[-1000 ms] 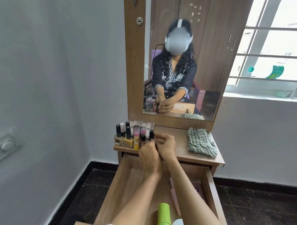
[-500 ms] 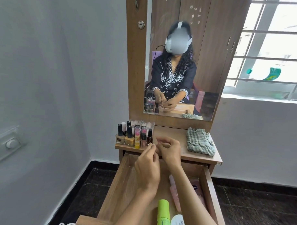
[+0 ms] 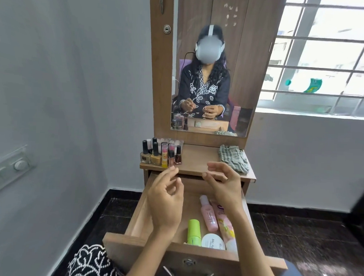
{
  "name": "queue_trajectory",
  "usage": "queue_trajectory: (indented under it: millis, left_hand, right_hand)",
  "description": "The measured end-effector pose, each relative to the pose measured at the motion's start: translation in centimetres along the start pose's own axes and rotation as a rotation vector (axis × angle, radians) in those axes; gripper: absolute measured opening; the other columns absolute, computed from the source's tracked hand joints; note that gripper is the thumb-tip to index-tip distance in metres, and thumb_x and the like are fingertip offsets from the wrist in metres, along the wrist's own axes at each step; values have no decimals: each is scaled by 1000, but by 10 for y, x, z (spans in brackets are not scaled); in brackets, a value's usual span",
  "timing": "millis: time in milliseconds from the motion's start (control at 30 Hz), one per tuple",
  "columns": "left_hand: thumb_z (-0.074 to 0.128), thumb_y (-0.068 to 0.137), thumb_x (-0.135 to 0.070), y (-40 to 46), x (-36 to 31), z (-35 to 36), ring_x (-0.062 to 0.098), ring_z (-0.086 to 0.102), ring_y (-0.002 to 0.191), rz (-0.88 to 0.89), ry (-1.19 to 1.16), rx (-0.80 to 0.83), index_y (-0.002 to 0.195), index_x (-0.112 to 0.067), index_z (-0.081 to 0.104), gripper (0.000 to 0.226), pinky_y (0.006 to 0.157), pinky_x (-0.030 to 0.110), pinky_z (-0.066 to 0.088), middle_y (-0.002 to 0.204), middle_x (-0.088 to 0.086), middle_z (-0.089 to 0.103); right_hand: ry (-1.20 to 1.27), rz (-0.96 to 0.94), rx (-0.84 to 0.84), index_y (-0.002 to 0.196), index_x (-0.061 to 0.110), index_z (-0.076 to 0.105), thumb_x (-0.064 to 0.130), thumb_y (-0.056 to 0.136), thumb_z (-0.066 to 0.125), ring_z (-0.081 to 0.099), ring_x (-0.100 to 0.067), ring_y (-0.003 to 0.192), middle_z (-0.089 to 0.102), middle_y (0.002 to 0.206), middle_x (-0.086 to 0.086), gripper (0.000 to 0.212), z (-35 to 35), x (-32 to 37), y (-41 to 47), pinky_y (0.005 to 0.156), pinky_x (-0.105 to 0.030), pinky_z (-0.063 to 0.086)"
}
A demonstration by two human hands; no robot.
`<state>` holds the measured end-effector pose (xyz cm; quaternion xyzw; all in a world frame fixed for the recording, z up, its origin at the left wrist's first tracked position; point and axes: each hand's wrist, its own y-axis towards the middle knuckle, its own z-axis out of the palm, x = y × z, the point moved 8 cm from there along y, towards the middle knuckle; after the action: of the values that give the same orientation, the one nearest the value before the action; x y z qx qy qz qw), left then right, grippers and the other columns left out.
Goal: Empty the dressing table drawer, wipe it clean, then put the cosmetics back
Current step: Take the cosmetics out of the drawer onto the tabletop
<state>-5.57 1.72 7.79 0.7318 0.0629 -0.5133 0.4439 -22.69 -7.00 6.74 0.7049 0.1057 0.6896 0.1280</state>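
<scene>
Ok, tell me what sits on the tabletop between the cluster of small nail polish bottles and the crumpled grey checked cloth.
Nothing: in the head view, bare wooden tabletop runs from the nail polish bottles to the grey checked cloth.

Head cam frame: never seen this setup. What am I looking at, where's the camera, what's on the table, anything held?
There is no robot here. A person wears a camera on the head, looking forward and down, so the two bare arms reaching in from the bottom are their own. The mirror ahead shows that same person seated, wearing the headset.

The left hand and right hand hover apart above the open drawer, fingers loosely curled. Neither holds anything I can see.

On the dressing table top: a cluster of small nail polish bottles and lipsticks standing upright at the left, and a crumpled checked cloth at the right.

In the drawer lie a green tube, a pink spray bottle, a white round jar and a pink and yellow tube, all toward its right side.
</scene>
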Motion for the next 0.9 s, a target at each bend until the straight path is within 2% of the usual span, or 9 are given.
queue_trajectory:
  millis: [133, 200, 267, 333, 433, 533, 600, 833, 900]
  left_hand:
    - [66, 84, -7, -11, 16, 7, -1, 62, 78, -55, 69, 162, 108, -17, 65, 26, 62, 4, 47, 107, -8, 60]
    - [68, 83, -12, -17, 35, 19, 2, 62, 79, -115, 163, 306, 113, -20, 61, 33, 68, 12, 50, 112, -6, 57]
    - [70, 81, -16, -29, 55, 34, 10, 60, 81, -201, 244, 496, 121, -21, 56, 43, 77, 22, 51, 121, 0, 51]
    - [71, 80, -19, -44, 71, 47, 17, 58, 92, -279, 316, 680, 129, -21, 50, 54, 86, 25, 48, 127, 4, 44]
    - [73, 78, -29, -60, 86, 58, 24, 48, 122, -324, 469, 901, 141, -28, 34, 75, 102, 31, 38, 134, 8, 39]
    - [75, 73, -35, -73, 100, 68, 25, 38, 133, -365, 585, 1114, 148, -32, 19, 94, 107, 33, 34, 146, 10, 36]
    - [74, 76, -34, -82, 103, 73, 23, 33, 138, -374, 629, 1244, 150, -28, 12, 97, 109, 31, 31, 152, 6, 30]
    - [66, 85, -30, -89, 109, 80, 22, 32, 138, -369, 691, 1369, 151, -23, 9, 88, 108, 26, 29, 155, 4, 25]
    - [65, 86, -28, -91, 109, 81, 23, 33, 138, -373, 698, 1387, 151, -22, 7, 87, 107, 25, 29, 154, 6, 25]
  right_hand:
    - [-49, 115, 30, 96, 24, 64, 5, 76, 76, 68, -5, 79, 67, 96, 3, 30, -4, -18, -22, 66, -23, 57]
    - [-141, 182, 59, 99, 24, 63, 8, 74, 78, 67, -15, 86, 66, 99, 1, 33, -5, -34, -33, 73, -32, 58]
    - [-235, 241, 109, 103, 20, 61, 7, 73, 79, 62, -17, 85, 63, 101, -2, 37, -4, -48, -42, 76, -30, 55]
    - [-373, 310, 202, 112, 15, 60, 4, 72, 79, 58, -15, 85, 61, 104, -2, 46, -2, -63, -50, 78, -28, 50]
    - [-767, 369, 390, 125, 16, 56, 10, 73, 77, 59, -16, 104, 61, 120, 0, 56, 0, -84, -61, 85, -22, 44]
    - [-1052, 383, 454, 122, 17, 59, 18, 86, 61, 56, -23, 117, 61, 126, -5, 36, -1, -90, -67, 89, -25, 43]
    - [-1124, 412, 425, 124, 19, 58, 20, 91, 49, 55, -26, 118, 60, 127, -8, 34, -3, -94, -68, 93, -30, 44]
    - [-1256, 368, 423, 131, 13, 51, 11, 93, 38, 53, -29, 120, 55, 130, -11, 41, 1, -93, -73, 95, -35, 44]
    - [-1274, 344, 461, 138, 14, 42, 9, 92, 37, 54, -30, 120, 56, 130, -12, 46, 4, -90, -76, 95, -36, 44]
